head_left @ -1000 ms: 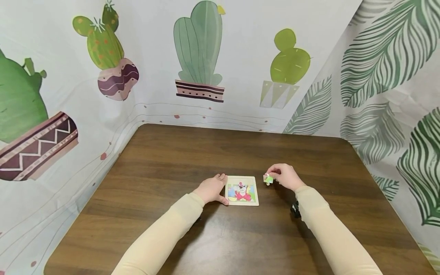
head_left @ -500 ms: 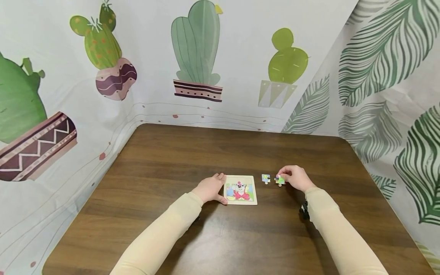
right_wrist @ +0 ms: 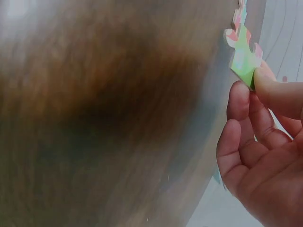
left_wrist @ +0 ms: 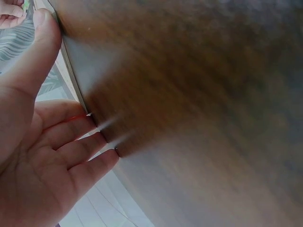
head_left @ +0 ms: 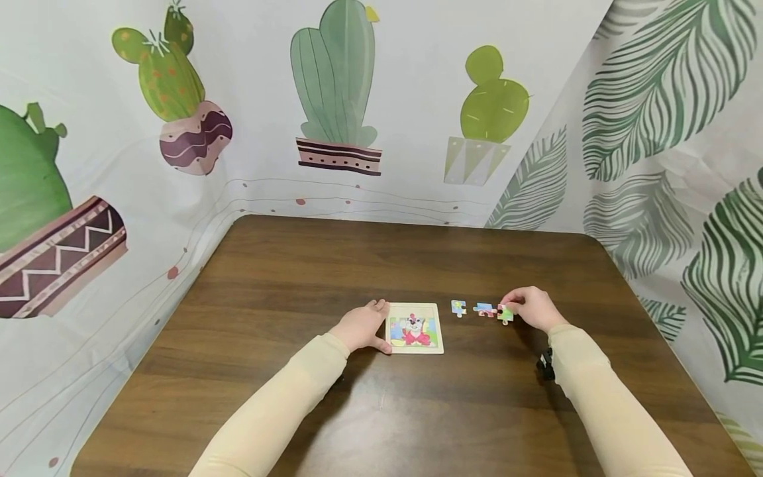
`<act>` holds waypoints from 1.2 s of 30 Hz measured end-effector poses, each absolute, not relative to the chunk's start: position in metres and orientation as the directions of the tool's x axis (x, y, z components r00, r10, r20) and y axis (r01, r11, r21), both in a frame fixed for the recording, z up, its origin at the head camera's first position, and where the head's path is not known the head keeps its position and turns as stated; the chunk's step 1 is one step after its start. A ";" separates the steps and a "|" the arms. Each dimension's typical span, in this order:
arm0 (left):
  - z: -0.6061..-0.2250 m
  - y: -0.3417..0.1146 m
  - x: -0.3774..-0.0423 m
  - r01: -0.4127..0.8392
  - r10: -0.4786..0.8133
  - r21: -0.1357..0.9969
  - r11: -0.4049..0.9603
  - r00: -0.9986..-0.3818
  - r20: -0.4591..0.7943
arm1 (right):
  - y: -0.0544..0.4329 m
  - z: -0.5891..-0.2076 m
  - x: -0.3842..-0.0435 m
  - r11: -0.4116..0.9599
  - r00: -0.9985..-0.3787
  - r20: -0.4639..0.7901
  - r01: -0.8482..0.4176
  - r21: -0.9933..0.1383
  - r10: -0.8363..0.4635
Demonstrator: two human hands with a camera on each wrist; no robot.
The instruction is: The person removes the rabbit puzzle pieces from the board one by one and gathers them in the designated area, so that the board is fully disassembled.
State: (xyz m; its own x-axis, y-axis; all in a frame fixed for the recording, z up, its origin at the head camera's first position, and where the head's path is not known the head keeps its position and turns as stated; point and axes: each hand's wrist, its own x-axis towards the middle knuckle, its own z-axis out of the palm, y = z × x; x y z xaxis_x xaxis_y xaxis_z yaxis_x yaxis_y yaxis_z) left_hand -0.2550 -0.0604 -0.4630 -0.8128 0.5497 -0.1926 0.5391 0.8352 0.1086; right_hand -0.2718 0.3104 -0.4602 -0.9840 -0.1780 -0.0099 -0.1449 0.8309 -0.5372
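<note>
A square puzzle board [head_left: 414, 309] with a pale frame lies mid-table, showing a cartoon animal in red. My left hand [head_left: 359, 326] rests along the board's left edge. Its fingers are extended, and the thumb [left_wrist: 47, 29] lies at the frame in the left wrist view. Between thumb and fingertips, my right hand [head_left: 535, 309] pinches a green and pink puzzle piece [right_wrist: 245, 61], tilted in the right wrist view. To the left of that piece lie a blue and pink puzzle piece [head_left: 485, 309] and, farther left, a light blue one with yellow.
The brown wooden table [head_left: 334, 258] has rounded far corners. Behind it and at its sides hangs a white cloth [head_left: 417, 79] printed with cacti and leaves. A small black device [head_left: 545, 364] sits under my right wrist.
My right hand has moved right with the pieces it held. Two have come to lie apart on the table, and one stays in its fingers. The left hand stays at the board.
</note>
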 end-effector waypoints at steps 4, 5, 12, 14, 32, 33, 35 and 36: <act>-0.464 -0.061 -0.255 0.540 0.549 0.101 0.836 -0.815 -0.188 | 0.314 -0.458 -0.271 0.836 -0.986 -0.042 -0.116 -0.536 -0.164; -0.464 -0.060 -0.256 0.540 0.548 0.100 0.836 -0.815 -0.188 | 0.315 -0.458 -0.271 0.839 -0.986 -0.049 -0.110 -0.533 -0.161; -0.464 -0.059 -0.254 0.543 0.549 0.090 0.835 -0.814 -0.190 | 0.317 -0.462 -0.271 0.862 -0.991 -0.032 -0.097 -0.497 -0.130; -0.463 -0.059 -0.254 0.539 0.546 0.092 0.837 -0.815 -0.192 | 0.317 -0.464 -0.271 0.868 -0.993 -0.026 -0.089 -0.488 -0.117; -0.460 -0.060 -0.253 0.527 0.536 0.100 0.844 -0.819 -0.206 | 0.306 -0.468 -0.273 0.882 -0.997 0.010 -0.067 -0.467 -0.070; -0.460 -0.060 -0.253 0.527 0.536 0.100 0.844 -0.819 -0.207 | 0.306 -0.469 -0.273 0.883 -0.998 0.018 -0.067 -0.464 -0.066; -0.460 -0.060 -0.254 0.526 0.536 0.102 0.844 -0.819 -0.206 | 0.306 -0.471 -0.274 0.886 -0.998 0.032 -0.069 -0.459 -0.061; -0.461 -0.060 -0.254 0.526 0.536 0.103 0.844 -0.819 -0.207 | 0.306 -0.471 -0.274 0.887 -0.998 0.037 -0.069 -0.456 -0.058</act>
State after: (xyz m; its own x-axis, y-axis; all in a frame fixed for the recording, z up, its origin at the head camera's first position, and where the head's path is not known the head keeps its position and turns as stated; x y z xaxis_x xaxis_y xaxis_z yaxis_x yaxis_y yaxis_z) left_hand -0.2540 -0.0599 -0.4610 -0.8187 0.5356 -0.2070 0.5262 0.8441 0.1028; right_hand -0.2740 0.3056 -0.4713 -0.9976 -0.0581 0.0369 -0.0685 0.8872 -0.4562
